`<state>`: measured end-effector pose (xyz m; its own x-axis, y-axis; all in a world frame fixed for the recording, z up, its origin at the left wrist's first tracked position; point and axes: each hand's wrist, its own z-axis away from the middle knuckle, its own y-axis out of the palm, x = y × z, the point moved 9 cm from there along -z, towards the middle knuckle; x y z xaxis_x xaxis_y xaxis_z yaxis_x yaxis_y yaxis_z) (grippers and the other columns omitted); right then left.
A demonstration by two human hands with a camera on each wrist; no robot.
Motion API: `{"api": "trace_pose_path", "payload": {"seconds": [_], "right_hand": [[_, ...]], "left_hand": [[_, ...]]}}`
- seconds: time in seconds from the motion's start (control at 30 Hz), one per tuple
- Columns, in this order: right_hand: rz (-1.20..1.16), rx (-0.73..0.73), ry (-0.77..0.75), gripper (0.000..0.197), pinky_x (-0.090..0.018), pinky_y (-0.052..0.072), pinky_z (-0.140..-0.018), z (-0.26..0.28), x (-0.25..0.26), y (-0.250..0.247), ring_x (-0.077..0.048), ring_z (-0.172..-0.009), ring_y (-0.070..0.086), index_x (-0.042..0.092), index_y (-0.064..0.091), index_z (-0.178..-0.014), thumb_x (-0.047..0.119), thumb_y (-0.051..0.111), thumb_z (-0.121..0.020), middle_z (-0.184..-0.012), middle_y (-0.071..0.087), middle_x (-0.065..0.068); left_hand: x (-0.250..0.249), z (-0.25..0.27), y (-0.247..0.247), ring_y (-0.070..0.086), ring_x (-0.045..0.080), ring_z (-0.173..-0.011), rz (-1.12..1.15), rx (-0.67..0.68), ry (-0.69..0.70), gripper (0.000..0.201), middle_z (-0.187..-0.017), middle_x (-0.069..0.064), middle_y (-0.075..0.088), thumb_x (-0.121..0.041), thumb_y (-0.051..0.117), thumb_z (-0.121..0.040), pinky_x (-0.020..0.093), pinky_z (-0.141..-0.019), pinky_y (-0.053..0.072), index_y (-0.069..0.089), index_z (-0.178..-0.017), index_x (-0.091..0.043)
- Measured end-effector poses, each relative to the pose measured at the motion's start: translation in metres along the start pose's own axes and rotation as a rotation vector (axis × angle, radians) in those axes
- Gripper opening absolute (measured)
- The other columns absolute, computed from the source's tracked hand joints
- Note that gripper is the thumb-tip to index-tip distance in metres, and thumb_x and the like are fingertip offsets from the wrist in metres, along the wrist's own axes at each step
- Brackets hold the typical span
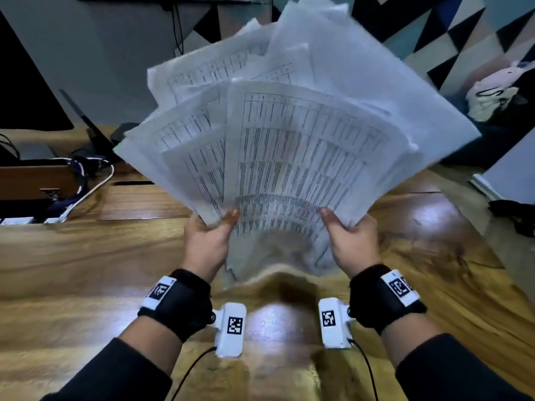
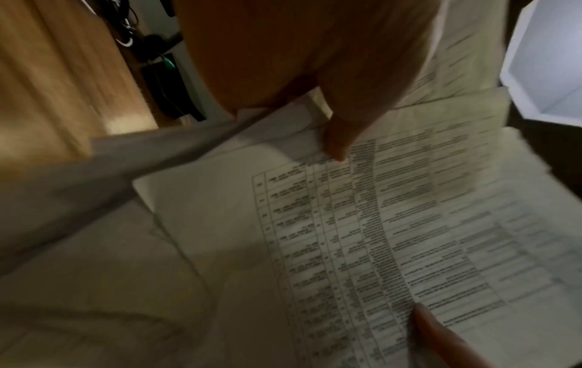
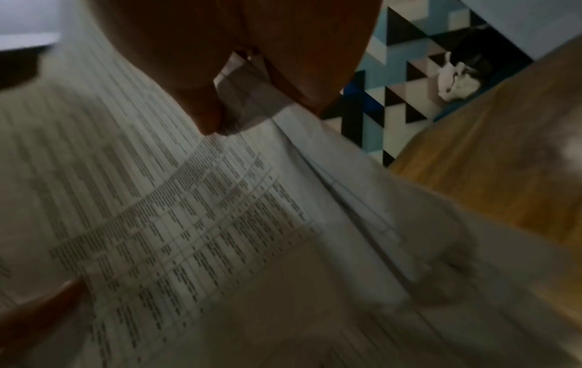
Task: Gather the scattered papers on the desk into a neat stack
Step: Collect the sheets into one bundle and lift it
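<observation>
A loose fan of several white papers (image 1: pixel 289 134) printed with tables is lifted off the wooden desk (image 1: pixel 86 270), its sheets splayed out at different angles. My left hand (image 1: pixel 208 233) grips the fan's lower left edge, thumb on the top sheet. My right hand (image 1: pixel 347 230) grips the lower right edge the same way. In the left wrist view the papers (image 2: pixel 378 236) fill the frame under my left hand's thumb (image 2: pixel 340 139). The right wrist view shows the papers (image 3: pixel 189 211) pinched by my right hand's thumb (image 3: pixel 204 117). The sheets' bottom edges hang just above the desk.
A dark monitor (image 1: pixel 26 91) stands at the far left with cables (image 1: pixel 84 175) and a power strip (image 1: pixel 20 219) below it. A wall with triangle patterns (image 1: pixel 451 27) and a pale bag (image 1: pixel 492 94) lie to the right. The desk's edge runs along the right.
</observation>
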<state>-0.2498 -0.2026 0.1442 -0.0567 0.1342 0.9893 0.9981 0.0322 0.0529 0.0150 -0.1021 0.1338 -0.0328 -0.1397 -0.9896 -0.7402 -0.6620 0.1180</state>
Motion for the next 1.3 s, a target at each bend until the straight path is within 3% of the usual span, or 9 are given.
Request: {"api": "trace_pose_path", "payload": {"seconds": [0.27, 0.37, 0.47, 0.63, 0.87, 0.97, 1.07, 1.17, 1.3], "right_hand": [[0.114, -0.003, 0.076, 0.011, -0.004, 0.049, -0.062, 0.01, -0.042, -0.02, 0.013, -0.065, 0.065, 0.008, 0.072, -0.089, 0.001, 0.071, -0.081, -0.07, 0.071, 0.019], [0.157, -0.007, 0.074, 0.006, -0.008, 0.048, -0.059, 0.007, -0.044, -0.016, 0.013, -0.058, 0.061, 0.008, 0.073, -0.083, 0.005, 0.068, -0.084, -0.057, 0.067, 0.021], [0.112, -0.005, -0.01, 0.019, 0.001, 0.045, -0.071, 0.005, -0.025, -0.011, 0.021, -0.076, 0.062, 0.017, 0.069, -0.095, 0.0, 0.064, -0.087, -0.077, 0.07, 0.027], [0.133, 0.056, -0.058, 0.026, 0.001, 0.047, -0.07, 0.007, -0.007, -0.017, 0.021, -0.076, 0.062, 0.031, 0.067, -0.083, 0.005, 0.068, -0.082, -0.07, 0.067, 0.037], [0.2, -0.029, 0.023, 0.006, -0.02, 0.048, -0.06, 0.012, -0.05, -0.01, -0.023, -0.07, 0.072, -0.003, 0.065, -0.084, 0.003, 0.064, -0.083, -0.075, 0.072, -0.015], [0.124, -0.016, -0.011, 0.01, -0.004, 0.047, -0.061, 0.016, -0.028, -0.009, 0.009, -0.064, 0.066, 0.007, 0.066, -0.087, -0.003, 0.065, -0.085, -0.069, 0.071, 0.012], [0.101, 0.013, -0.083, 0.016, 0.001, 0.044, -0.059, 0.019, -0.001, -0.016, 0.018, -0.061, 0.062, 0.008, 0.066, -0.087, -0.006, 0.07, -0.08, -0.055, 0.066, 0.025], [0.122, 0.044, -0.104, 0.029, 0.0, 0.046, -0.064, 0.017, 0.0, -0.012, 0.018, -0.068, 0.063, 0.014, 0.067, -0.087, -0.013, 0.07, -0.075, -0.067, 0.067, 0.023], [0.096, 0.008, 0.018, 0.026, -0.015, 0.051, -0.066, 0.02, -0.028, 0.004, 0.012, -0.066, 0.064, 0.017, 0.067, -0.085, -0.008, 0.062, -0.081, -0.079, 0.07, 0.009]], "left_hand": [[0.04, 0.014, 0.001, 0.068, -0.012, -0.077, -0.113, 0.1, -0.071, 0.023, -0.074, -0.027, 0.074, 0.002, 0.071, -0.083, 0.01, -0.072, 0.051, 0.069, -0.089, -0.02], [0.052, 0.01, 0.0, 0.068, -0.012, -0.084, -0.171, 0.107, -0.085, 0.011, -0.082, -0.024, 0.075, -0.008, 0.068, -0.089, 0.021, -0.083, 0.053, 0.07, -0.097, -0.016], [0.039, 0.007, 0.001, 0.072, 0.006, -0.085, -0.161, 0.071, -0.042, 0.017, -0.086, -0.008, 0.078, -0.019, 0.069, -0.089, 0.038, -0.09, 0.056, 0.073, -0.097, -0.004], [0.009, 0.013, -0.004, 0.071, 0.002, -0.084, -0.189, 0.089, 0.077, 0.021, -0.085, -0.007, 0.076, -0.024, 0.076, -0.08, 0.02, -0.082, 0.055, 0.075, -0.094, -0.009], [0.043, 0.019, 0.001, 0.066, -0.016, -0.078, -0.204, 0.059, 0.043, 0.022, -0.093, -0.002, 0.07, 0.007, 0.061, -0.089, 0.005, -0.076, 0.05, 0.064, -0.11, 0.0], [0.029, 0.018, -0.004, 0.065, -0.018, -0.076, -0.145, 0.001, 0.072, 0.026, -0.087, -0.01, 0.07, 0.004, 0.063, -0.09, 0.001, -0.073, 0.047, 0.061, -0.093, -0.021], [0.011, 0.018, -0.013, 0.068, -0.012, -0.076, -0.083, 0.026, 0.129, 0.022, -0.08, -0.012, 0.075, 0.005, 0.069, -0.084, 0.009, -0.075, 0.054, 0.064, -0.1, -0.01], [0.01, 0.019, -0.009, 0.065, -0.013, -0.069, -0.126, 0.078, 0.164, 0.029, -0.083, -0.005, 0.067, 0.005, 0.073, -0.077, 0.004, -0.064, 0.049, 0.06, -0.103, 0.0], [0.031, 0.021, -0.002, 0.062, -0.003, -0.068, -0.121, 0.074, 0.079, 0.013, -0.077, 0.003, 0.068, -0.012, 0.064, -0.07, 0.023, -0.069, 0.053, 0.066, -0.082, -0.006]]}}
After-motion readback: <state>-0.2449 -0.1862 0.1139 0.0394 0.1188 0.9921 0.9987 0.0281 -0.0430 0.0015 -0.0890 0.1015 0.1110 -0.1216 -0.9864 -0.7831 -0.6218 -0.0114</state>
